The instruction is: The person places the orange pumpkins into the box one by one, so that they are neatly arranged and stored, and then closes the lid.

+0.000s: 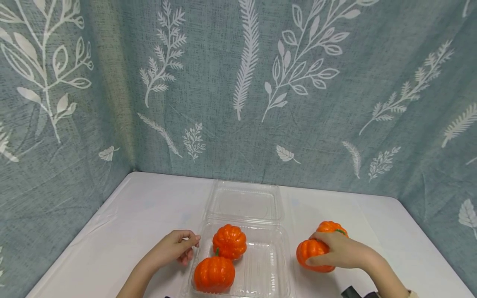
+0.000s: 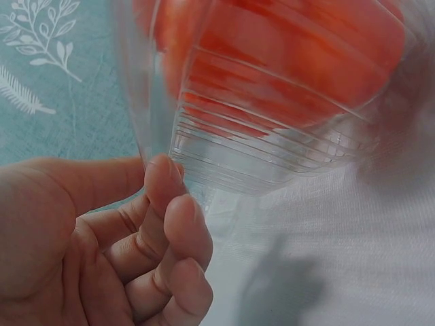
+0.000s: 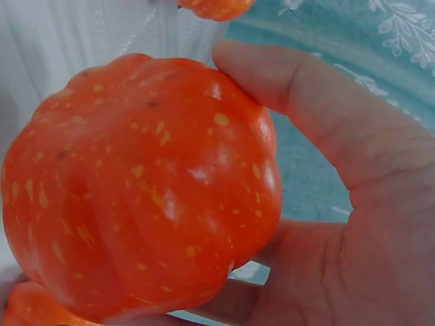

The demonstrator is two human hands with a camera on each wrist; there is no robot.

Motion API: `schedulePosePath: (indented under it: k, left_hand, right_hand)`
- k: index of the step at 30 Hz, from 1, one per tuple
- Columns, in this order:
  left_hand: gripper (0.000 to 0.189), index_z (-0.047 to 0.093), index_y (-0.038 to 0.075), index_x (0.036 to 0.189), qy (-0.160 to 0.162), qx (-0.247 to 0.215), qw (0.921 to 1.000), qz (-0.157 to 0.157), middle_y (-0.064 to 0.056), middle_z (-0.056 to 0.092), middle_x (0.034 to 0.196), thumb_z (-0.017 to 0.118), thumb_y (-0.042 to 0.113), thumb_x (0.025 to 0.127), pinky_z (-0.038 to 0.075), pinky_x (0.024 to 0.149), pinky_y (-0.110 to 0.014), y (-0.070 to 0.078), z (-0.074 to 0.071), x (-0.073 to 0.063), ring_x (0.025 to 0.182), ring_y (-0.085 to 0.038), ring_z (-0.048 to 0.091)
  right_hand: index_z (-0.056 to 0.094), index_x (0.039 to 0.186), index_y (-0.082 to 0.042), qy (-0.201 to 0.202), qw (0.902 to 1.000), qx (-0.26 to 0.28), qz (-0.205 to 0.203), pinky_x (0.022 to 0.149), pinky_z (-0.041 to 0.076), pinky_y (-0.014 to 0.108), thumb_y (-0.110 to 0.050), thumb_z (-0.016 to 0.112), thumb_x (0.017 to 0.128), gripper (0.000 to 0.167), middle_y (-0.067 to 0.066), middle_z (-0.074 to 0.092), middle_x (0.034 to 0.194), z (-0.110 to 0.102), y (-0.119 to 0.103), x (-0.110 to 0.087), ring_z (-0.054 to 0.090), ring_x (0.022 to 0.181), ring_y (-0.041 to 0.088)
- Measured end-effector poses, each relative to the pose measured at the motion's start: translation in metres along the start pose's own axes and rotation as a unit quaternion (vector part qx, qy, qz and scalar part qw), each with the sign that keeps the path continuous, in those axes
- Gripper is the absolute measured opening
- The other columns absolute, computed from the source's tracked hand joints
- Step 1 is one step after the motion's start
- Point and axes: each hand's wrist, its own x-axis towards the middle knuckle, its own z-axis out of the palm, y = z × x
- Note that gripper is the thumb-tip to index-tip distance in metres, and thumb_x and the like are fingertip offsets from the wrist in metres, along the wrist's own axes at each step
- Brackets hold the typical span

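My right hand grips an orange toy pumpkin, thumb on one side and fingers round the other; in the right wrist view this speckled pumpkin fills much of the frame. Another pumpkin with a green stem sits just behind it, partly hidden by the hand. At the left, my left hand pinches the rim of a clear plastic clamshell container between thumb and forefinger, as the left wrist view shows at the container's edge. Inside its left half lie two pumpkins, one farther back and one nearer.
The container's clear lid lies folded back flat toward the far edge of the white-covered table. Blue-green curtain fabric with white leaf prints encloses the back and both sides.
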Motion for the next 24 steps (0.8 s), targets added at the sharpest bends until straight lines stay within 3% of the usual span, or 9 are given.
schedulePosePath:
  k: [13,24]
  left_hand:
    - [0.029,0.057,-0.004,0.087,0.000,-0.004,1.0000,0.000,-0.001,0.050,0.057,0.047,0.021,0.097,0.047,0.049,-0.024,0.000,0.000,-0.001,0.048,-0.012,0.047]
    - [0.028,0.057,-0.003,0.086,-0.002,-0.003,1.0000,0.002,-0.001,0.050,0.057,0.047,0.021,0.097,0.046,0.048,-0.024,0.000,0.000,0.000,0.048,-0.012,0.047]
  right_hand:
    - [0.058,0.105,-0.015,-0.020,0.9996,0.009,0.018,0.064,0.042,0.031,-0.044,0.066,0.079,0.040,-0.006,0.056,0.083,-0.009,-0.006,-0.005,0.051,0.077,0.012]
    - [0.057,0.109,-0.019,-0.008,0.9999,0.012,-0.006,0.063,0.042,0.027,-0.044,0.065,0.080,0.038,-0.009,0.055,0.084,-0.011,-0.018,-0.009,0.049,0.078,0.008]
